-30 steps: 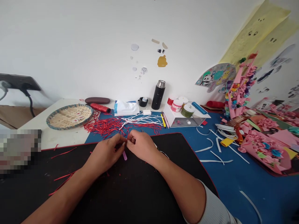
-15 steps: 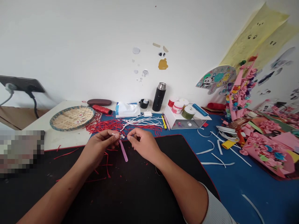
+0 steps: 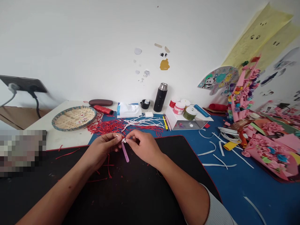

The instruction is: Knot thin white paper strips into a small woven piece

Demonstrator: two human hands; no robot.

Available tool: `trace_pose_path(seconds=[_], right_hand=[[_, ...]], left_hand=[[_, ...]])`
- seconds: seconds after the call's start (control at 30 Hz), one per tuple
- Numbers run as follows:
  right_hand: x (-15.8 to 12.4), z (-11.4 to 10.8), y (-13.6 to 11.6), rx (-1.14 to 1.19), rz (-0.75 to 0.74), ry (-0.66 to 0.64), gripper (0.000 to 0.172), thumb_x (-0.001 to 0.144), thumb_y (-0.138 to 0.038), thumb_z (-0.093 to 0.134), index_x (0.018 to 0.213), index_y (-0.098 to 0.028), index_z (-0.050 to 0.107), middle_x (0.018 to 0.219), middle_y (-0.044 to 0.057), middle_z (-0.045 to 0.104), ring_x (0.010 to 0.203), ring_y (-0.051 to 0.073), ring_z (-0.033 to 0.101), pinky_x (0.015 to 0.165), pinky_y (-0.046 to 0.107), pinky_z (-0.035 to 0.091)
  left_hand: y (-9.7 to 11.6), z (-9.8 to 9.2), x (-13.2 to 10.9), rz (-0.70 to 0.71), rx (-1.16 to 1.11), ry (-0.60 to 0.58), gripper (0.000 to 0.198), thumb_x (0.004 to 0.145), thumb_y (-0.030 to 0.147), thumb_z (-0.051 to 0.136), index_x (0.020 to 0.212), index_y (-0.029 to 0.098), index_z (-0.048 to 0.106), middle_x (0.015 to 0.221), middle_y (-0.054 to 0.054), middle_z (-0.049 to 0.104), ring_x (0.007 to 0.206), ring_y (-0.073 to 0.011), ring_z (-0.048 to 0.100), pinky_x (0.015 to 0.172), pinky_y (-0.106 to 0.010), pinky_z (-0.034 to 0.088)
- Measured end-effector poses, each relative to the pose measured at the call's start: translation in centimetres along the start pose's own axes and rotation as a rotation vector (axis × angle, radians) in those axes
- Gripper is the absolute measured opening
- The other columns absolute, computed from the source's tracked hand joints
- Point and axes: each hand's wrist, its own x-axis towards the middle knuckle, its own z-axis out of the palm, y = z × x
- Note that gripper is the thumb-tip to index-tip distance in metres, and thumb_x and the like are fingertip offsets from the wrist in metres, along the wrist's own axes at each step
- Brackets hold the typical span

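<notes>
Now, left hand (image 3: 102, 150) and right hand (image 3: 143, 147) raised close; both grips pinching one small white strip (image 3: 123, 140)

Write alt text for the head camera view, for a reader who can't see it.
A left hand and right hand pinch a small white piece above a hanging purple strip, over a black desk mat. Beyond lie tangled red strips, white strips, a woven bamboo tray and pink paper-flower crafts.

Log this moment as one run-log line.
left hand: pinching white piece | right hand: pinching same piece | pink strip: below piece | under hands: black mat
</notes>
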Motion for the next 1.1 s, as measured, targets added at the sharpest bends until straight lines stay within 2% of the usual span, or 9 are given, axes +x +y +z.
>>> trace_pose_path(seconds=[0.37,0.73,1.1], right_hand=[[-0.19,0.09,0.15,-0.058,-0.059,-0.019,0.007,0.098,-0.028,0.065,0.099,-0.025,0.071,0.074,-0.004,0.068,0.063,0.011,0.055,0.063,0.024,0.035],[-0.14,-0.19,0.06,-0.068,0.000,-0.110,0.007,0.099,-0.028,0.064,0.098,-0.026,0.071,0.072,-0.005,0.065,0.062,0.011,0.053,0.061,0.025,0.030],[-0.08,0.14,0.12,-0.048,0.033,-0.040,0.009,0.097,-0.032,0.067,0.101,-0.025,0.070,0.074,-0.004,0.068,0.064,0.012,0.057,0.063,0.025,0.035]], left_hand=[[-0.35,-0.17,0.12,-0.009,0.033,-0.028,0.036,0.065,0.048,0.095,0.076,0.017,0.080,0.065,-0.002,0.067,0.061,-0.0127,0.054,0.055,-0.021,0.042],[0.19,0.00,-0.07,0.046,0.251,-0.007,0.035,0.061,0.051,0.094,0.078,0.022,0.082,0.069,-0.001,0.070,0.066,-0.0168,0.058,0.062,-0.026,0.047],[0.02,0.00,-0.05,0.079,0.239,0.048,0.036,0.063,0.053,0.093,0.077,0.022,0.080,0.072,-0.002,0.072,0.068,-0.0181,0.061,0.063,-0.027,0.050]])
